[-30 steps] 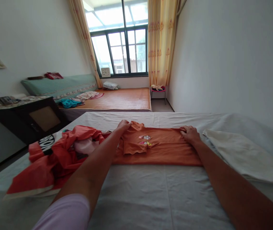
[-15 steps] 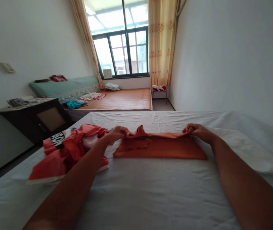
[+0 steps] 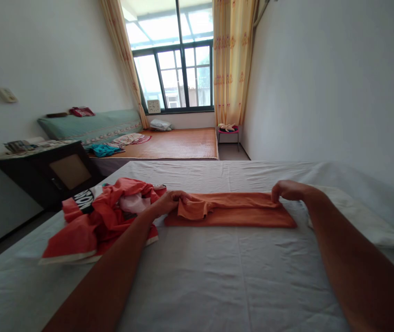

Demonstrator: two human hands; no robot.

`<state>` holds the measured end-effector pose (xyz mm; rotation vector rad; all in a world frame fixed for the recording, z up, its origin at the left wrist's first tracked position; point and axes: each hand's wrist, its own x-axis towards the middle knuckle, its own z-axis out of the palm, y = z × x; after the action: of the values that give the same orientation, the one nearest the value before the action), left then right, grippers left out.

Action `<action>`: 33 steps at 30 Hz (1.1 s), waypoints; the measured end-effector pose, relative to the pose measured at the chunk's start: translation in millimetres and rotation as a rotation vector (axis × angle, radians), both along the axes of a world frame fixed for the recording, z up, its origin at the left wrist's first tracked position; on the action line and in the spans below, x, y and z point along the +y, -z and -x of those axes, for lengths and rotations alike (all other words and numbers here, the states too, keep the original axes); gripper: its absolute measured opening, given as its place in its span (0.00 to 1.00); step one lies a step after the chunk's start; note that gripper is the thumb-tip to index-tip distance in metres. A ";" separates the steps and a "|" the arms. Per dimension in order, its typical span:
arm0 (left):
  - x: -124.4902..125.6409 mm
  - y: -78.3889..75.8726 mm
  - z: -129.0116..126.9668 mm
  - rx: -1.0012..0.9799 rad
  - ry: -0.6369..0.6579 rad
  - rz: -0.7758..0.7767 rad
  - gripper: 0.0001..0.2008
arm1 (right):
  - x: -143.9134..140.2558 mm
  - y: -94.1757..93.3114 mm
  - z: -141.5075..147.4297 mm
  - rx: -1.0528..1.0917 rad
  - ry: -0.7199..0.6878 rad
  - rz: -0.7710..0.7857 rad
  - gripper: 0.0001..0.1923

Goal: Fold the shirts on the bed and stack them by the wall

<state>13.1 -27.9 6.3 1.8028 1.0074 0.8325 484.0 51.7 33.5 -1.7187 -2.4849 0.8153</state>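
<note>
An orange shirt [image 3: 241, 216] lies folded into a long strip on the white bed sheet [image 3: 197, 276]. Its upper layer is turned over toward me, and a short sleeve [image 3: 193, 210] lies on top near the left end. My left hand [image 3: 174, 202] pinches the shirt's left end. At the far right corner my right hand [image 3: 283, 191] has its fingers closed on the fabric edge. Left of the shirt, close to my left forearm, sits a rumpled heap of red clothes [image 3: 114, 221] with a black-and-white lettered patch.
White cloth [image 3: 363, 221] is bunched at the right. Beyond this bed stand a second bed with a brown mat [image 3: 183, 143], a dark cabinet [image 3: 62, 175] at left, and a small pink stool [image 3: 228, 130] under the curtain [image 3: 231, 60]. A wall rises on the right.
The far edge of the shirt, held raised before, has come down toward me over the lower layer. The sleeve has flopped forward. Both hands keep their hold.
</note>
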 end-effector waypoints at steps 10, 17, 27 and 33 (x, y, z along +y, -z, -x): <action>-8.9 -14.3 1.7 0.288 0.161 -0.166 0.11 | -18.5 39.4 96.3 0.039 -0.240 -0.394 0.26; -10.9 -16.6 1.5 0.169 -0.012 -0.088 0.11 | -57.6 39.9 166.5 0.346 -0.453 -0.570 0.35; -9.8 -9.4 13.2 0.186 0.045 -0.012 0.11 | -89.2 45.6 212.0 0.606 -0.393 -0.614 0.10; -11.3 -11.6 18.8 0.315 0.081 -0.051 0.14 | -79.5 45.8 204.8 0.700 -0.255 -0.331 0.12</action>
<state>-5.6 -39.2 17.9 2.0470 1.1099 0.5379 279.2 -27.9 -12.3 -0.8256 -2.1874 0.7813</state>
